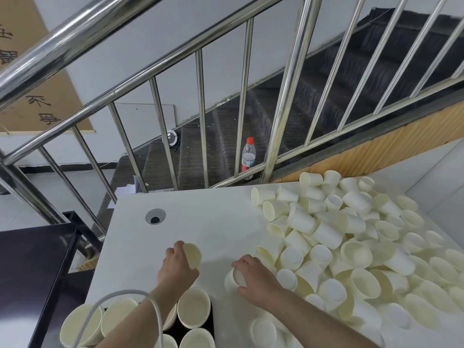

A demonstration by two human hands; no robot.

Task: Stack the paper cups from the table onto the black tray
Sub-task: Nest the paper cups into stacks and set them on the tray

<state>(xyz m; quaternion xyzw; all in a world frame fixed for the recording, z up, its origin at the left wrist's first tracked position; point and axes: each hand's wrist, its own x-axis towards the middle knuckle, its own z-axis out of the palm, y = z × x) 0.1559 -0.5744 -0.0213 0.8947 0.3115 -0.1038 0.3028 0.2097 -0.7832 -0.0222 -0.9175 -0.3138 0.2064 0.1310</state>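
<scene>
A big heap of white paper cups (351, 234) covers the right half of the white table (213, 222). My left hand (177, 266) grips one upright cup (192, 254) near the table's middle. At the heap's near-left edge, my right hand (253, 275) holds a cup (232, 278) lying on its side. The black tray (211, 320) sits at the bottom left under several stacks of cups (193, 307); most of it is hidden by them and by my left forearm.
A round cable hole (155, 216) is in the table's far left. A steel stair railing (288, 109) stands just behind the table, with a plastic bottle (248, 156) on the stairs beyond. A dark cabinet (32, 272) borders the left. A white cable (153, 310) loops over my left arm.
</scene>
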